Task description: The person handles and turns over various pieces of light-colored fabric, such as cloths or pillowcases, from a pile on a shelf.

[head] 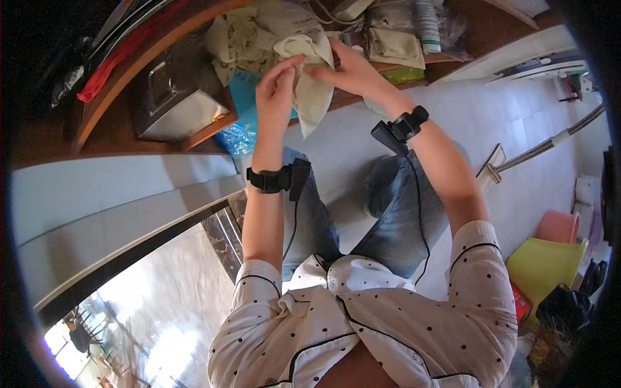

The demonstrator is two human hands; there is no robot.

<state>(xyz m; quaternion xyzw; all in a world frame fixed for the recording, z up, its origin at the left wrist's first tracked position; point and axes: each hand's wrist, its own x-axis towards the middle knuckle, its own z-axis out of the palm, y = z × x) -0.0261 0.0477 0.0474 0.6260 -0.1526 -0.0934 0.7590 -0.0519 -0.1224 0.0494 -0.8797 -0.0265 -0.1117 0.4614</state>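
Note:
A crumpled cream-coloured plastic bag point(314, 99) hangs between my two hands, in front of a wooden shelf point(209, 131). My left hand point(277, 87) pinches its left side between thumb and forefinger. On its right side, my right hand point(351, 72) grips the bag with the thumb across the front; some of those fingers are hidden behind it. Behind my hands lies a heap of pale translucent bags point(242, 41). A blue plastic bag point(242, 97) droops over the shelf edge beside my left wrist.
On the shelf, a metal box point(182, 114) stands left and a white spray can point(428, 29) right, near a folded beige cloth bag point(395, 47). A squeegee or flat mop point(492, 167) rests on the floor at right, above a yellow-green bin point(546, 266) and a pink bucket point(558, 226).

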